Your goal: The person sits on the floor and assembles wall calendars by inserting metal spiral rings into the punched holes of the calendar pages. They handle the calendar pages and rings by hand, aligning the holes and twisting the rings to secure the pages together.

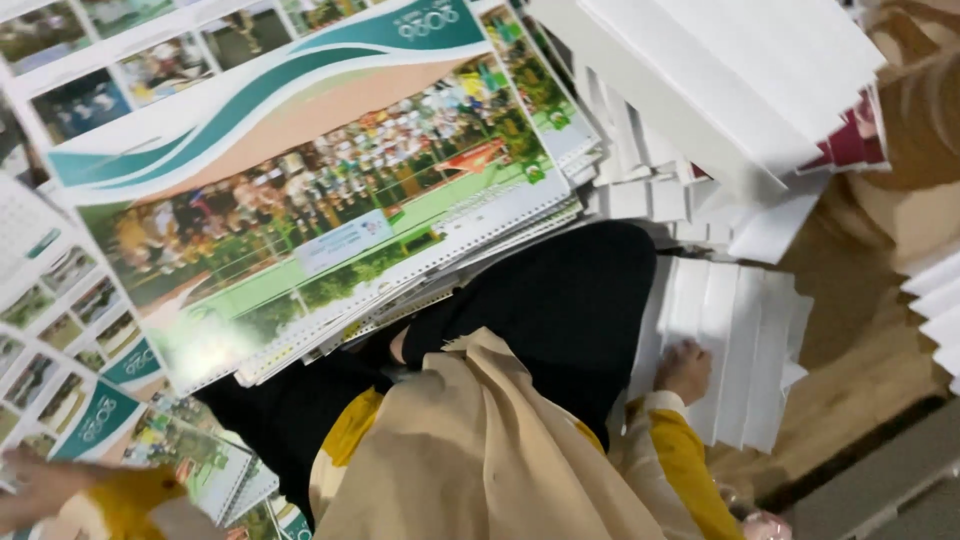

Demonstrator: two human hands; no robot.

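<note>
Right hand (686,370) rests curled on the fanned stack of white sheets (740,350) beside the black-trousered knee (560,310), gripping nothing; left hand (35,485) is blurred at the lower left edge, grip impossible to tell. Those sheets look light, floppy and slippery, best pinched at an overlapping edge. Glossy calendar pages (310,190) with green-and-white wave banners and punched edges pile up front; more white stacks (720,80) sit beyond.

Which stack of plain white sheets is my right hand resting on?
The fanned white stack low at centre-right, beside the black-clad knee; your right hand lies on its left edge. The other white piles sit higher up.
</note>
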